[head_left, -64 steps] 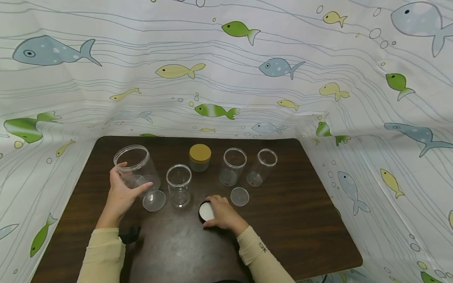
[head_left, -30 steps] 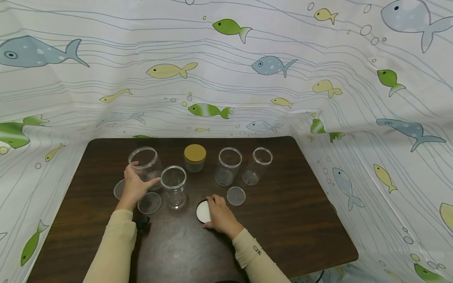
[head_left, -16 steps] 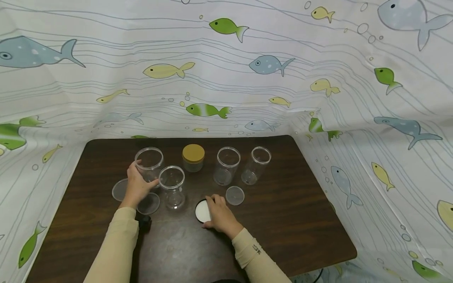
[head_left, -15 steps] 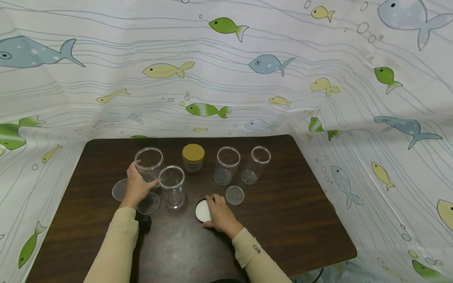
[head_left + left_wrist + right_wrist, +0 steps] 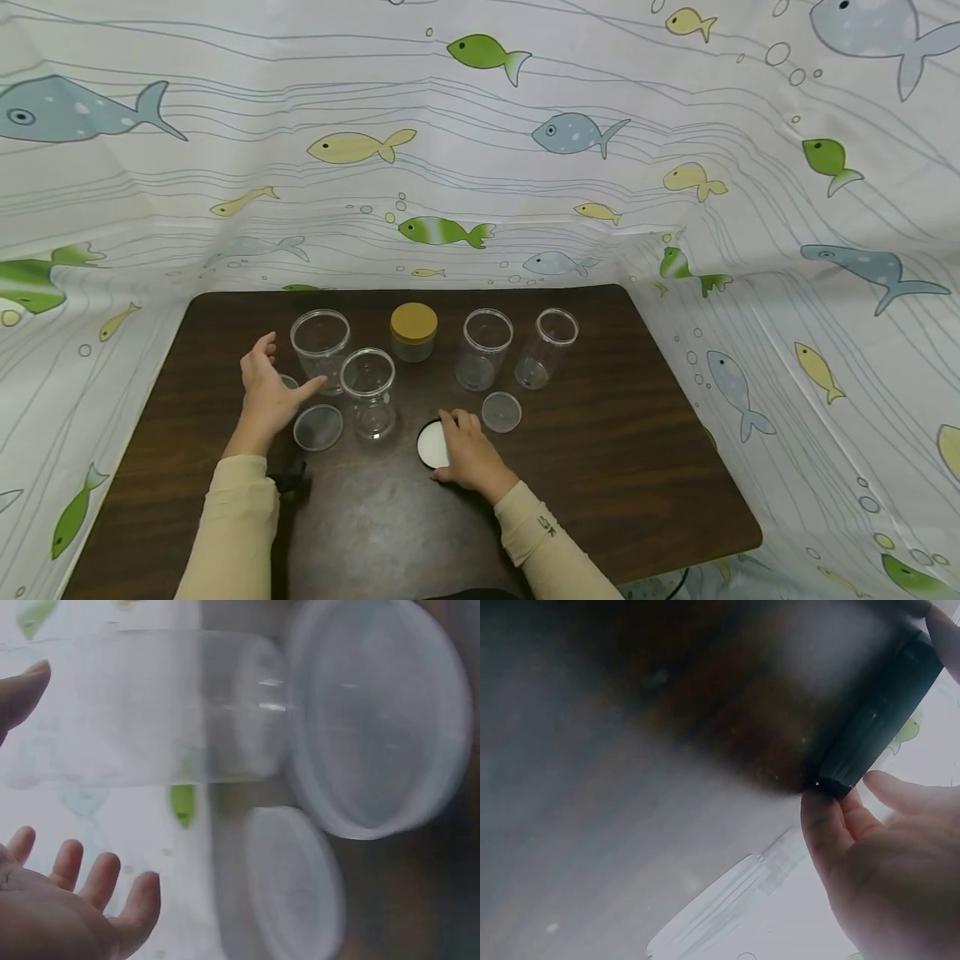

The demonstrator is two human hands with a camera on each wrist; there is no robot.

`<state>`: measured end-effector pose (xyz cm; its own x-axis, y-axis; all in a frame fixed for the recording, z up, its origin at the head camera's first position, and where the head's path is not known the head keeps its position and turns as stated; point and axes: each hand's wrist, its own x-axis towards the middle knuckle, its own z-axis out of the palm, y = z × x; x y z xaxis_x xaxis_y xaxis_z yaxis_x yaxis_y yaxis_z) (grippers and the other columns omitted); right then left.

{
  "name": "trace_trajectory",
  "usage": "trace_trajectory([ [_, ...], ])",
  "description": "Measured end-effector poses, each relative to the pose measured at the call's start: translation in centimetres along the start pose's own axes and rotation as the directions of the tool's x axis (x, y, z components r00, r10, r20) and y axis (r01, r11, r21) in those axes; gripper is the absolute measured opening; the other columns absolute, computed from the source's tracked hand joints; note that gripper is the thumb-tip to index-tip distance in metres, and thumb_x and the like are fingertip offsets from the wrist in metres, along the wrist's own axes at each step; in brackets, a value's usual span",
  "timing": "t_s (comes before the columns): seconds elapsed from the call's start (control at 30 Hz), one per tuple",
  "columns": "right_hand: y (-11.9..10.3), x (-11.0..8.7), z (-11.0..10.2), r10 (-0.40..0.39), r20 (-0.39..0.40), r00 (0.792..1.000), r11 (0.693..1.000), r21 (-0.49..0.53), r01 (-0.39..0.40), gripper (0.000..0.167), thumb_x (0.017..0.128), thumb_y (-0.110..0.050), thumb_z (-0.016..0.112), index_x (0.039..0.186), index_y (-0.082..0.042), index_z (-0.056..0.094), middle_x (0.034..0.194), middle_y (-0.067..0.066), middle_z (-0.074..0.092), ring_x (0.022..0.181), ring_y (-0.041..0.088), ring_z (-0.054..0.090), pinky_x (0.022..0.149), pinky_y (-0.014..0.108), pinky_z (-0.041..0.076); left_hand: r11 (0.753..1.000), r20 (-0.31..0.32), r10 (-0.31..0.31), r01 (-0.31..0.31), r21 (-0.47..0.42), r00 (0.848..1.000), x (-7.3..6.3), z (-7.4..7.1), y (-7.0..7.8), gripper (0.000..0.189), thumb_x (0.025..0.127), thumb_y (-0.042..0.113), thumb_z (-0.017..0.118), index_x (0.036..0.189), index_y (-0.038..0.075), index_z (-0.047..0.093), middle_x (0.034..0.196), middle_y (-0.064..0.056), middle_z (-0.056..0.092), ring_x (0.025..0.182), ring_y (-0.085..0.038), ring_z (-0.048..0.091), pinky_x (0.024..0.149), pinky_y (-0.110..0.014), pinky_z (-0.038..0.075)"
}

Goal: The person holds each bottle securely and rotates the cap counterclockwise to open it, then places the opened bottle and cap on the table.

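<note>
My left hand (image 5: 266, 396) is spread with nothing in it, just left of the wide clear jar (image 5: 321, 346), which stands upright. In the left wrist view its fingers (image 5: 101, 881) are apart from the clear jar (image 5: 135, 712). Thumb and fingers of my right hand (image 5: 472, 454) grip a black-rimmed lid (image 5: 432, 446) by its edge, white inner face up, low over the table. The right wrist view shows the lid's black side (image 5: 877, 720). A clear lid (image 5: 318, 427) lies in front of the wide jar; another, partly hidden by the left hand, lies to its left.
A clear jar (image 5: 369, 392) stands right of the wide one. Behind it is a short jar with a yellow lid (image 5: 414, 323). Two open jars (image 5: 485, 350) stand on the right side, with a clear lid (image 5: 501, 412) before them. Fish-patterned cloth surrounds the brown table (image 5: 637, 483).
My left hand carried the wide jar rightward and set it down behind the clear lids, then let go and drew back to the left. The right hand has kept the black-rimmed lid in place.
</note>
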<state>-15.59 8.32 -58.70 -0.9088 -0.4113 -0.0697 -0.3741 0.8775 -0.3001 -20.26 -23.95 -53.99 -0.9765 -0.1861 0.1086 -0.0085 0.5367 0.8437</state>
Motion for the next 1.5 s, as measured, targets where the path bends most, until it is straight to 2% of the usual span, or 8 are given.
trace_trajectory([
  [0.17, 0.1, -0.1, 0.0, 0.002, -0.007, 1.0, 1.0, 0.002, -0.002, 0.103, 0.07, -0.039, 0.094, 0.15, -0.001, 0.041, 0.139, 0.018, 0.049, 0.127, 0.033, 0.047, 0.099, 0.039, 0.049, 0.996, -0.049, 0.082, -0.084, -0.035, 0.995, 0.2, -1.3, 2.7, 0.093, 0.09, 0.012, 0.076, 0.156, 0.001, 0.011, 0.149, -0.031, 0.016, 0.132, -0.048, 0.025, 0.103, -0.064, 0.03],
  [0.33, 0.1, -0.2, 0.0, 0.022, -0.002, 1.0, 1.0, 0.003, -0.022, 0.104, 0.071, -0.04, 0.094, 0.151, -0.002, 0.04, 0.141, 0.018, 0.048, 0.128, 0.032, 0.047, 0.099, 0.039, 0.049, 0.983, -0.066, 0.182, -0.182, 0.002, 0.981, 1.5, -1.9, 5.3, 0.085, 0.092, 0.012, 0.073, 0.154, -0.001, 0.017, 0.147, -0.029, 0.022, 0.13, -0.047, 0.029, 0.102, -0.062, 0.032],
  [0.43, 0.1, -0.3, 0.0, 0.023, 0.004, 1.0, 1.0, 0.012, -0.023, 0.105, 0.071, -0.04, 0.094, 0.152, -0.001, 0.039, 0.142, 0.018, 0.047, 0.129, 0.033, 0.046, 0.099, 0.039, 0.05, 0.977, -0.018, 0.211, -0.21, 0.03, 0.977, 2.4, -2.3, 6.6, 0.083, 0.093, 0.015, 0.073, 0.154, -0.002, 0.019, 0.145, -0.031, 0.025, 0.13, -0.049, 0.03, 0.102, -0.064, 0.032],
  [0.57, 0.2, -0.4, 0.0, 0.02, 0.002, 1.0, 1.0, 0.015, -0.02, 0.105, 0.072, -0.041, 0.093, 0.152, -0.001, 0.038, 0.143, 0.018, 0.047, 0.131, 0.033, 0.045, 0.1, 0.038, 0.049, 0.966, 0.152, 0.23, -0.245, 0.088, 0.961, 3.6, -2.4, 8.4, 0.084, 0.095, 0.024, 0.072, 0.155, -0.003, 0.021, 0.146, -0.033, 0.028, 0.132, -0.052, 0.03, 0.102, -0.068, 0.03],
  [0.73, 0.4, -0.4, 0.0, 0.021, -0.003, 1.0, 1.0, 0.014, -0.021, 0.104, 0.073, -0.041, 0.093, 0.152, -0.001, 0.038, 0.144, 0.018, 0.047, 0.131, 0.032, 0.046, 0.101, 0.038, 0.049, 0.942, 0.389, 0.213, -0.295, 0.163, 0.896, 5.8, -1.4, 10.1, 0.082, 0.097, 0.032, 0.07, 0.155, -0.003, 0.025, 0.152, -0.031, 0.027, 0.138, -0.05, 0.029, 0.107, -0.068, 0.03],
  [0.93, 0.4, -0.4, -0.1, 0.01, 0.0, 1.0, 1.0, 0.023, -0.01, 0.102, 0.074, -0.04, 0.092, 0.151, 0.0, 0.039, 0.143, 0.017, 0.047, 0.131, 0.032, 0.046, 0.102, 0.036, 0.048, 0.918, 0.564, 0.192, -0.35, 0.187, 0.803, 8.6, 0.3, 11.4, 0.074, 0.098, 0.027, 0.069, 0.153, -0.006, 0.031, 0.152, -0.033, 0.033, 0.139, -0.05, 0.034, 0.109, -0.065, 0.031],
  [1.23, 0.7, -0.5, 0.2, 0.004, 0.005, 1.0, 1.0, 0.023, -0.004, 0.1, 0.076, -0.038, 0.091, 0.152, -0.001, 0.039, 0.144, 0.016, 0.047, 0.133, 0.03, 0.045, 0.1, 0.035, 0.049, 0.867, 0.675, 0.142, -0.42, 0.267, 0.724, 11.5, 2.8, 12.7, 0.077, 0.095, 0.023, 0.073, 0.153, -0.006, 0.031, 0.154, -0.034, 0.031, 0.143, -0.051, 0.028, 0.112, -0.065, 0.028],
  [1.5, 1.1, -0.5, 0.2, -0.004, 0.011, 1.0, 1.0, 0.023, 0.004, 0.099, 0.078, -0.039, 0.089, 0.153, -0.002, 0.037, 0.145, 0.016, 0.047, 0.135, 0.031, 0.044, 0.101, 0.038, 0.049, 0.824, 0.747, 0.07, -0.46, 0.329, 0.661, 12.5, 5.4, 13.6, 0.089, 0.091, 0.027, 0.076, 0.157, -0.003, 0.024, 0.157, -0.036, 0.02, 0.144, -0.055, 0.021, 0.111, -0.069, 0.026],
])
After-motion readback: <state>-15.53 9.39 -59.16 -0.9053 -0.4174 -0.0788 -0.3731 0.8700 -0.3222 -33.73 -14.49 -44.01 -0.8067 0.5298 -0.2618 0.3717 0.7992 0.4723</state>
